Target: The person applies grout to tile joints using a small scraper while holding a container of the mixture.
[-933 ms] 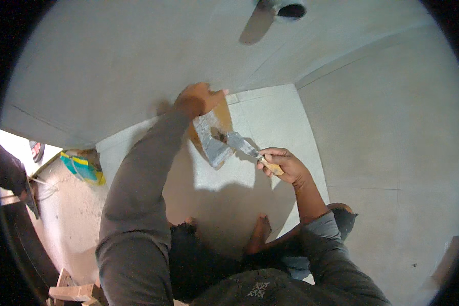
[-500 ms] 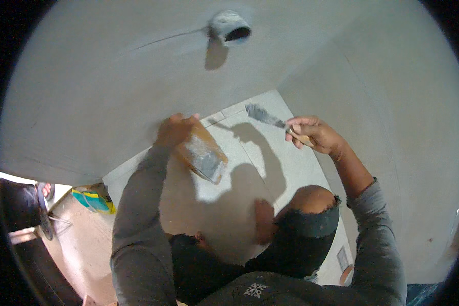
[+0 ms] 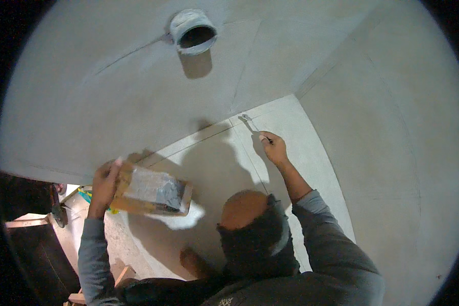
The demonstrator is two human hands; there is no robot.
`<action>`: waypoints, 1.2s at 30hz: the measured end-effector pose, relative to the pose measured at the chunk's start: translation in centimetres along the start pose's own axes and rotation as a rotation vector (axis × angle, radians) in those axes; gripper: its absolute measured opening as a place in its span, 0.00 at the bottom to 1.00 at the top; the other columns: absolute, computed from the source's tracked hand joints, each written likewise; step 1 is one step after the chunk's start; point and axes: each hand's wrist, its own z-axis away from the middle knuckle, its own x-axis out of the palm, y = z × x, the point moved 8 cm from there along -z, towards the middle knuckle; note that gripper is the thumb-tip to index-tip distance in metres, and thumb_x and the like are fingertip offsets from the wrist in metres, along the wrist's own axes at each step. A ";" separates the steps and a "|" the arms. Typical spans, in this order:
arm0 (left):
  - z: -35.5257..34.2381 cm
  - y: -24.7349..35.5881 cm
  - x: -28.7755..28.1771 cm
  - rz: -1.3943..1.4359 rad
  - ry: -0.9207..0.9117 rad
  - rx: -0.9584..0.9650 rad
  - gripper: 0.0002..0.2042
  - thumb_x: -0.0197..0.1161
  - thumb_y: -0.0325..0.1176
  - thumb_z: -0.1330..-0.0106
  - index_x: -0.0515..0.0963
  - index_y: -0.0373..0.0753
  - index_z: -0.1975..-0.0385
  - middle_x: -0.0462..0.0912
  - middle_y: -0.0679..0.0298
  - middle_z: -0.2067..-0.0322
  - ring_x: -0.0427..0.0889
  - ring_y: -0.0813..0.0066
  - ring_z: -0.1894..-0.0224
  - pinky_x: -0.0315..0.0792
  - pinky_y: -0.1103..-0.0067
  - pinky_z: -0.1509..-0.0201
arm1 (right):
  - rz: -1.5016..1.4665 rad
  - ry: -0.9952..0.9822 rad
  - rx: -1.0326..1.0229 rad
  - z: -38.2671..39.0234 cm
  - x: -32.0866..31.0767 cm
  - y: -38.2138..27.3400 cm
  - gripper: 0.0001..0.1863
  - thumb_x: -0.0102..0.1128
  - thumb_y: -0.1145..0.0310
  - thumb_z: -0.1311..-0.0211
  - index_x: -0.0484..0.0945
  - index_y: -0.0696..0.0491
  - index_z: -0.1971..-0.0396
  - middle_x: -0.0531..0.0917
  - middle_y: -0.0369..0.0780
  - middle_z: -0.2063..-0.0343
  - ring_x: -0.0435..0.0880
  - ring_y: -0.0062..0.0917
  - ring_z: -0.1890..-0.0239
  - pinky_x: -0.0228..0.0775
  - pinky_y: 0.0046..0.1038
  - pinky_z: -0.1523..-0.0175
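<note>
My left hand (image 3: 105,184) grips the left end of a brownish board (image 3: 184,201) smeared with grey paste (image 3: 153,186), held over the pale tiled floor (image 3: 311,168). My right hand (image 3: 274,149) is closed on the handle of a putty knife (image 3: 249,120), whose small blade reaches the joint where the floor meets the grey wall (image 3: 122,92), near the corner. Whether the blade touches the joint or sits just above it I cannot tell.
A round pipe stub (image 3: 195,34) sticks out of the wall. A second wall (image 3: 387,153) rises at the right. My bent knee (image 3: 242,209) is below. At the left are dark objects (image 3: 33,255), wooden pieces (image 3: 122,278) and a teal and yellow bag (image 3: 85,196).
My left hand with the board has moved left and down. The putty knife in my right hand has moved left to the foot of the wall. The view has shifted.
</note>
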 end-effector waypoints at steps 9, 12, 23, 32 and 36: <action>6.1 0.5 -3.2 0.226 0.144 -0.207 0.21 0.52 0.49 0.30 0.78 0.34 0.57 0.78 0.70 0.73 0.73 0.86 0.75 0.67 0.86 0.72 | 0.396 -0.009 -0.107 -4.5 3.2 1.8 0.13 0.54 0.69 0.42 0.79 0.48 0.57 0.80 0.44 0.66 0.80 0.41 0.63 0.74 0.40 0.59; 6.4 0.6 -3.7 0.218 0.197 -0.189 0.22 0.52 0.50 0.30 0.78 0.34 0.56 0.78 0.70 0.72 0.72 0.86 0.74 0.67 0.86 0.71 | 0.464 -0.058 -0.114 -4.6 3.6 1.2 0.18 0.53 0.71 0.42 0.77 0.50 0.51 0.78 0.46 0.62 0.79 0.42 0.62 0.75 0.40 0.58; 4.4 0.5 -3.2 0.234 0.076 -0.246 0.18 0.54 0.49 0.31 0.77 0.38 0.69 0.75 0.72 0.77 0.70 0.86 0.77 0.64 0.86 0.74 | 0.778 -0.247 -0.149 -4.2 3.2 -5.4 0.17 0.54 0.73 0.46 0.76 0.55 0.55 0.77 0.49 0.64 0.81 0.43 0.62 0.77 0.36 0.59; 1.9 -2.3 -0.7 0.195 0.019 -0.165 0.15 0.57 0.45 0.32 0.77 0.38 0.68 0.73 0.72 0.76 0.69 0.85 0.75 0.65 0.85 0.70 | 0.788 -0.410 0.007 -6.1 4.2 -6.7 0.12 0.57 0.69 0.48 0.79 0.55 0.63 0.80 0.46 0.65 0.83 0.40 0.60 0.77 0.35 0.56; 1.6 -2.5 -0.3 0.208 -0.013 -0.182 0.16 0.57 0.45 0.32 0.78 0.36 0.66 0.74 0.71 0.75 0.70 0.85 0.74 0.65 0.85 0.71 | 0.792 -0.330 -0.024 -6.3 3.5 -6.8 0.15 0.54 0.71 0.47 0.77 0.52 0.57 0.80 0.47 0.63 0.82 0.40 0.62 0.76 0.40 0.57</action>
